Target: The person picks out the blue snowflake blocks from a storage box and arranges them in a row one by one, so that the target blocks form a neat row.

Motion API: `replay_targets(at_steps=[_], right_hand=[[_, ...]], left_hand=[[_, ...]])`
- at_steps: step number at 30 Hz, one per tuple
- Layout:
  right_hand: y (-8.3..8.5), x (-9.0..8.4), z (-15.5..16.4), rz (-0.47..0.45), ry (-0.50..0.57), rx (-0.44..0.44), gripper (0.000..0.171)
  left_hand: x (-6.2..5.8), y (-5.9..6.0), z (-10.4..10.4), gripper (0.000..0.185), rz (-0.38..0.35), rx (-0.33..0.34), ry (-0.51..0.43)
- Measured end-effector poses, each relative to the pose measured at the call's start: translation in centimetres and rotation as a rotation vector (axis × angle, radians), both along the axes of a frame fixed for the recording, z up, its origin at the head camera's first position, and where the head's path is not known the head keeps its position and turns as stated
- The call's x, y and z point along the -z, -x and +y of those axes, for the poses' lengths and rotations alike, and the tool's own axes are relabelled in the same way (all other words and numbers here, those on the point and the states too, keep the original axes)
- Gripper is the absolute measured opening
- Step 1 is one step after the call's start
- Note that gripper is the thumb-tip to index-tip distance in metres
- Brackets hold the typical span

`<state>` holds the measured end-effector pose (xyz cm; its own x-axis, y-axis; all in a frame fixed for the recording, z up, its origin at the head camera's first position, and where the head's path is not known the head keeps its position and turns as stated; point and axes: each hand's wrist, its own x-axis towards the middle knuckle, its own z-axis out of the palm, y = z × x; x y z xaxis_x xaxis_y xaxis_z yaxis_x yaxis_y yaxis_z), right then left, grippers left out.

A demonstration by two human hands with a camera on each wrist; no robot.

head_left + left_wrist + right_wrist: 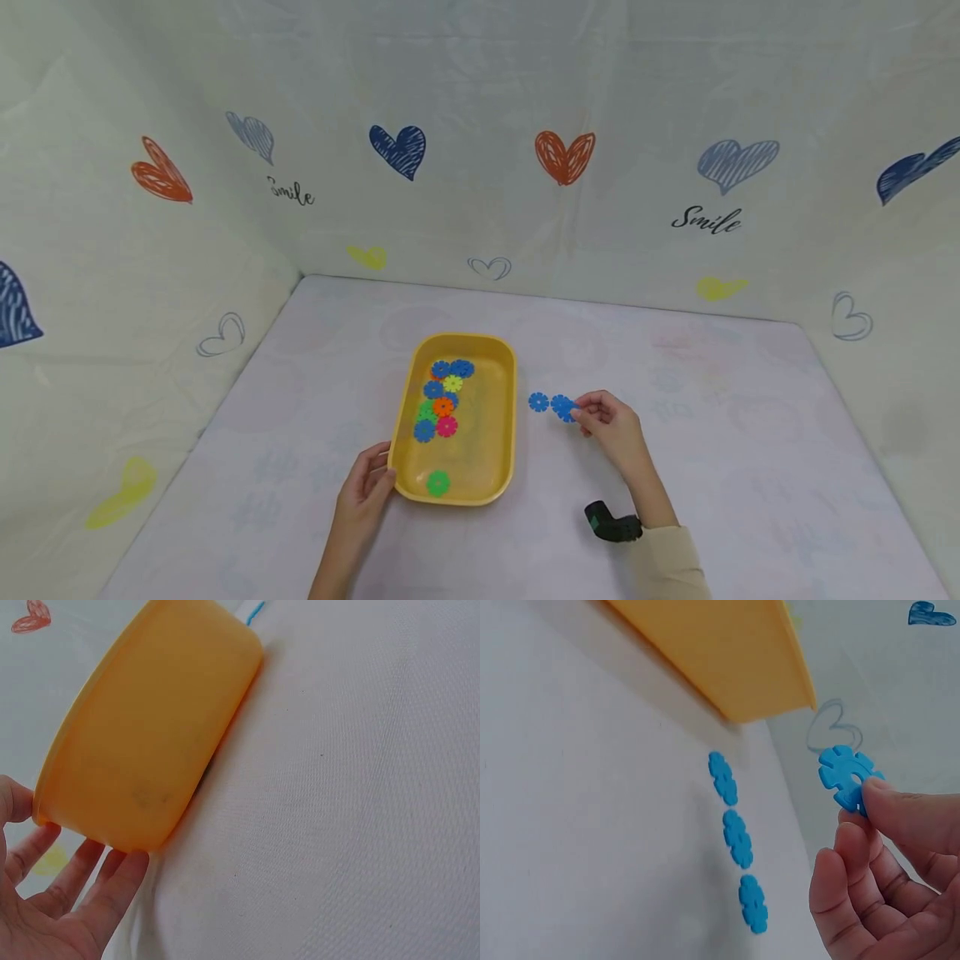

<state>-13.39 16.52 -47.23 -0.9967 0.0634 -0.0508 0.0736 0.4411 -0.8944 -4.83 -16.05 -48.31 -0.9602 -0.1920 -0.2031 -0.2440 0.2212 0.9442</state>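
Between thumb and fingertip, my right hand [611,429] pinches a blue snowflake disc [847,776], raised off the table. Three more blue snowflake discs [736,838] lie in a row on the table below it; the head view shows one [538,402] plainly, while the held disc and hand cover part of the others. My left hand [364,487] grips the near left corner of a yellow tray [491,492], its thumb at the rim and fingers against the outer wall [150,727]. Inside the tray, blue, green, orange, yellow and pink snowflake discs [447,427] cluster along the left side, with a green one [438,483] near the front.
A white cloth covers the table [750,467]. Behind it rises a pale backdrop [480,92] printed with hearts and lettering. A black device [611,523] is strapped to the right wrist, beside a beige sleeve [667,562].
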Motion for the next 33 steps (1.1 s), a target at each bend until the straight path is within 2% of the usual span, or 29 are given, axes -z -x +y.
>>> replay_targets(at_steps=[6, 17, 24, 33], right_hand=[[0.5, 0.5, 2.1, -0.084, -0.025, 0.056, 0.022], [1.3, 1.8, 4.7, -0.129, -0.067, 0.127, 0.028], [1.4, 2.9, 6.0, -0.200, -0.082, 0.163, 0.029], [2.1, 3.0, 6.2, -0.230, -0.038, 0.160, 0.028]], left_hand=[[-0.1, 0.0, 0.1, 0.038, 0.001, -0.007, 0.004], [0.0, 0.0, 0.1, 0.036, -0.013, -0.019, 0.004], [0.2, 0.1, 0.0, 0.035, -0.019, -0.019, 0.006], [0.1, 0.1, 0.0, 0.035, -0.025, -0.028, -0.001]])
